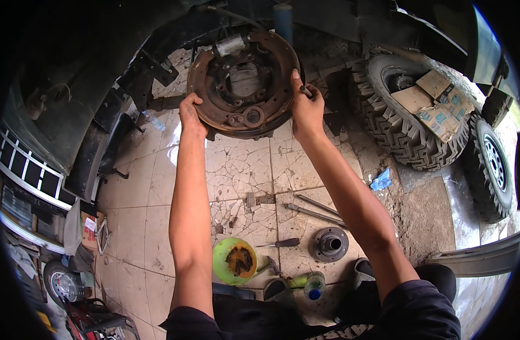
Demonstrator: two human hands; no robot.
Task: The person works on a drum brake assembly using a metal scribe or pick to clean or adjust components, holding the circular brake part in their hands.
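Out in front of me, at arm's length, my hands hold a round, rusty drum brake assembly (280, 62) by its two sides. Curved brake shoes run around it, with a silvery cylinder (231, 45) at its top. My left hand (193, 115) grips the lower left rim, its thumb over the front. On the right rim, my right hand (308, 110) is closed with its thumb pressed to the face. A short dark piece (306, 91) shows by the right fingers; I cannot tell what it is. Both hands' other fingers are partly hidden.
On the cracked tile floor below lie a flanged wheel hub (329, 245), a screwdriver (285, 243), metal bars (314, 214), a green bowl (221, 263) of dark parts and a plastic bottle (315, 285). A large tyre (407, 127) carrying cardboard (435, 102) lies right. Dark vehicle bodywork (50, 113) stands left.
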